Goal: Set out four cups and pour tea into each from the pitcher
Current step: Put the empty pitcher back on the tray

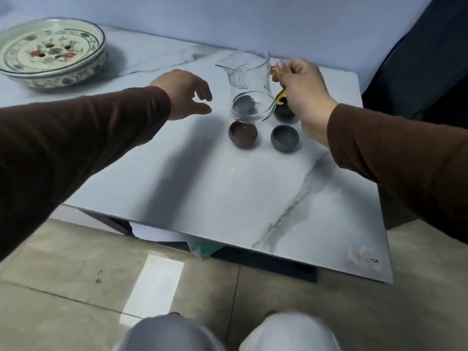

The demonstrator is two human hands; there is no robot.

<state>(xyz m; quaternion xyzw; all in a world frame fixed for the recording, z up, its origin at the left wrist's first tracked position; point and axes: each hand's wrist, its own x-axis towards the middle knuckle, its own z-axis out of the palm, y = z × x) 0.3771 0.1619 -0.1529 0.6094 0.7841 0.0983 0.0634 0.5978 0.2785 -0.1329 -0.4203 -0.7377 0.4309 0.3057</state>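
Note:
My right hand (pixel 302 89) grips the amber handle of a clear glass pitcher (pixel 249 87), held above the cups with its spout toward the left. The pitcher looks empty. Through its glass base a dark cup (pixel 244 105) shows behind it. A brown cup (pixel 242 134) stands just below the pitcher, and a blue-grey cup (pixel 284 137) to its right. Another dark cup (pixel 285 113) is half hidden behind my right hand. My left hand (pixel 186 93) hovers left of the pitcher, fingers curled apart, holding nothing.
A large painted ceramic tea tray bowl (pixel 50 50) sits at the table's far left. The white marble table (pixel 228 198) ends near my knees, with tiled floor below. A dark sofa (pixel 425 59) stands at the right.

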